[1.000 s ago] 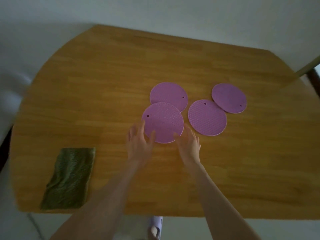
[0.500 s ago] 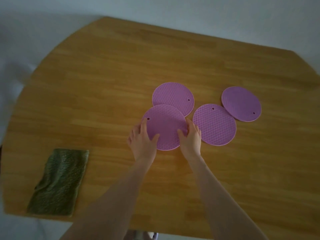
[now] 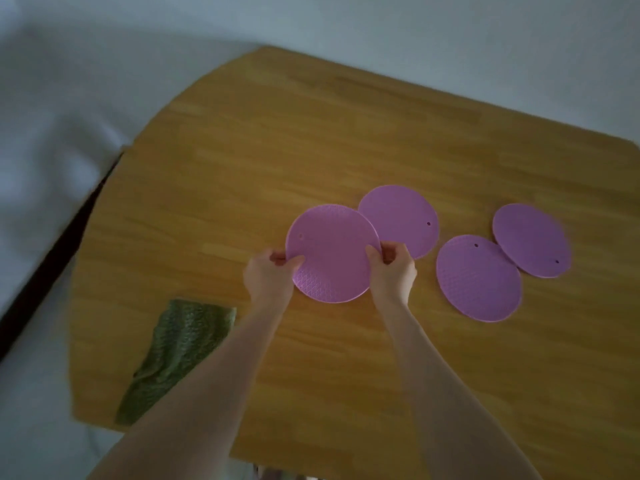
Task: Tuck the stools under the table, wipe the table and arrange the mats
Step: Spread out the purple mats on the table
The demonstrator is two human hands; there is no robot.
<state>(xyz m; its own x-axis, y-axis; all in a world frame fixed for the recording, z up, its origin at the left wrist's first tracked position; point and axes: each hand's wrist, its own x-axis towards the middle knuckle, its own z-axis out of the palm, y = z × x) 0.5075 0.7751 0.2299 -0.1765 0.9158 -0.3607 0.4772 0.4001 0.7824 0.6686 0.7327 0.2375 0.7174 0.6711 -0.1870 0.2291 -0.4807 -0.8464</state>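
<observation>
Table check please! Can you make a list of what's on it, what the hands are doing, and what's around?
Surface: wooden table, bare at the far side.
Job's things: four purple mats; held mat overlaps second mat; third mat; fourth mat. Stools: nothing seen.
Clutter: green cloth at the near left edge.
Grippers: left hand and right hand pinch the held mat's edges.
Cables: nothing seen.
Surroundings: pale wall.

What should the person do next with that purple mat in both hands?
Probably carry the held mat left and lay it on bare table. Left hand and right hand pinch its opposite edges, the other three mats crowd together on the right, and it covers part of the mat behind.
</observation>
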